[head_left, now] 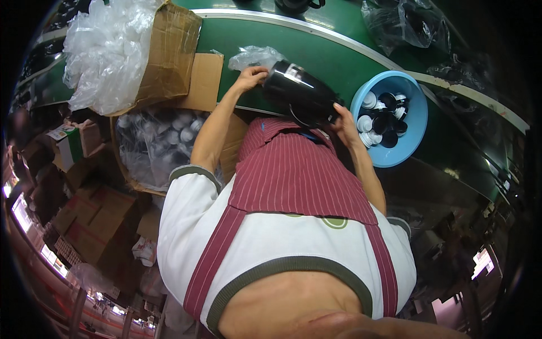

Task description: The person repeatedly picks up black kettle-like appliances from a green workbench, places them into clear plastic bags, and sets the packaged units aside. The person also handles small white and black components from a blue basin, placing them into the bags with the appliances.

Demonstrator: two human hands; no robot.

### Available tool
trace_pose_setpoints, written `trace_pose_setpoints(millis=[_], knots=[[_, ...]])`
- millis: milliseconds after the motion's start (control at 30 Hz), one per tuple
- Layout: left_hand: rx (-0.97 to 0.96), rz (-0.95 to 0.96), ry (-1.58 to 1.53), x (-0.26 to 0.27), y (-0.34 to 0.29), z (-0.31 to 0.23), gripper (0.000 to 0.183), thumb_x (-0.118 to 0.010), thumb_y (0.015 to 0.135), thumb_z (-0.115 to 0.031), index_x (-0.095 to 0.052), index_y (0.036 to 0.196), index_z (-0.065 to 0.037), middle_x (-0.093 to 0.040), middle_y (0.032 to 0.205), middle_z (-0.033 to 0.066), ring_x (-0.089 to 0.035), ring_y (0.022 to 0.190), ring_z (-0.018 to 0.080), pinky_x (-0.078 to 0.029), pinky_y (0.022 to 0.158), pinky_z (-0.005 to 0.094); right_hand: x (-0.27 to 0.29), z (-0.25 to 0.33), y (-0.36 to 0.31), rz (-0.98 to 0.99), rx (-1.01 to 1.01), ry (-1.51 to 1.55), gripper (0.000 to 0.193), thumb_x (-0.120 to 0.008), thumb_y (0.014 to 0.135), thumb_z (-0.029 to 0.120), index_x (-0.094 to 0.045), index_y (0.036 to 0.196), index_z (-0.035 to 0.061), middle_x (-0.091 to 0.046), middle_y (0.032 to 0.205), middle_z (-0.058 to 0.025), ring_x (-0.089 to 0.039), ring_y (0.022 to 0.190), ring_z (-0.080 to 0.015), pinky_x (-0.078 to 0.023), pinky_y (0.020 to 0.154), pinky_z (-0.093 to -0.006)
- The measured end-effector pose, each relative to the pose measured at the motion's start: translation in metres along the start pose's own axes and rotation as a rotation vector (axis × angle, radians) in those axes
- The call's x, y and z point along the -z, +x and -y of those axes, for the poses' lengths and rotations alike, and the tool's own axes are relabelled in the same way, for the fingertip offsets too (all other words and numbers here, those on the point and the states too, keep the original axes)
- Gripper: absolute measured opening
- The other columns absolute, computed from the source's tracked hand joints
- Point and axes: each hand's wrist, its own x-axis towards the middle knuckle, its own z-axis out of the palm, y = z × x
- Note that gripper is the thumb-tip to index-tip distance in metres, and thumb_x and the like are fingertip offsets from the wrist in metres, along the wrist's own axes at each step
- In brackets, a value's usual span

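A glossy black jug [299,87], long and rounded with a curved handle along its near side, lies tilted in front of my apron. My left hand [252,78] is at its left end, fingers closed against the rim. Around the lower right end, my right hand [342,125] is wrapped with the thumb on top. A crumpled clear plastic bag [255,56] lies just beyond the left hand. To the right of my right hand stands a light blue basin [416,124] with several black and white round lids [385,121] inside.
On the left, a cardboard box [172,53] overflows with clear plastic bags [113,51]. Below it, another carton holds wrapped white-topped parts [175,133]. The green work surface [231,34] has a metal rail [316,25]. A dark plastic bag [403,25] lies at far right.
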Motion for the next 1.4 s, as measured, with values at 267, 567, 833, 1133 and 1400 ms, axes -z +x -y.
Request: trace_pose_setpoints(millis=[267,567,833,1133,1400], knots=[[0.139,0.103,-0.502,0.054,-0.035,0.011,0.024,-0.061,0.098,-0.029,-0.068,0.115,-0.013,-0.070,0.108,0.0007,-0.063,0.097,0.0141,-0.047,0.088,0.0333,-0.031,-0.021,0.039,0.053,-0.102,0.272,0.060,-0.067,0.096,0.045,-0.052,0.134,0.0003,-0.064,0.123,-0.0177,-0.069,0.105,-0.0288,-0.063,0.087,-0.0453],[-0.319,-0.261,0.530,0.005,-0.073,-0.054,0.032,-0.062,0.101,-0.034,-0.060,0.093,-0.003,-0.062,0.082,0.0102,-0.060,0.068,0.0231,-0.046,0.062,0.0383,-0.050,-0.018,0.028,0.011,0.090,-0.040,0.075,-0.077,0.091,0.033,-0.036,0.144,0.0003,-0.060,0.127,-0.0181,-0.065,0.115,-0.0297,-0.059,0.093,-0.0419],[-0.969,-0.135,0.991,-0.049,-0.092,-0.101,0.013,-0.064,0.094,-0.017,-0.057,0.089,-0.007,-0.061,0.081,0.0115,-0.064,0.076,0.0337,-0.052,0.064,0.0435,-0.073,-0.013,0.027,-0.082,0.555,-0.579,0.076,-0.084,0.085,0.029,-0.043,0.141,-0.0034,-0.060,0.127,-0.0170,-0.065,0.114,-0.0247,-0.054,0.096,-0.0381],[-1.254,0.076,0.879,-0.121,-0.097,-0.150,0.018,-0.071,0.089,-0.013,-0.055,0.081,-0.010,-0.056,0.074,0.0054,-0.061,0.068,0.0253,-0.051,0.058,0.0363,-0.055,0.032,0.027,-0.193,0.069,0.728,0.044,-0.063,0.101,0.031,-0.054,0.132,0.0013,-0.063,0.126,-0.0154,-0.064,0.115,-0.0289,-0.060,0.095,-0.0483],[-1.117,-0.131,0.522,-0.158,-0.002,-0.232,0.011,-0.057,0.094,-0.011,-0.061,0.087,-0.003,-0.060,0.081,0.0149,-0.059,0.074,0.0357,-0.048,0.067,0.0438,-0.011,0.168,0.087,-0.886,0.715,-0.778,0.091,-0.085,0.075,0.041,-0.041,0.145,0.0038,-0.052,0.135,-0.0269,-0.053,0.125,-0.0471,-0.044,0.104,-0.0513]])
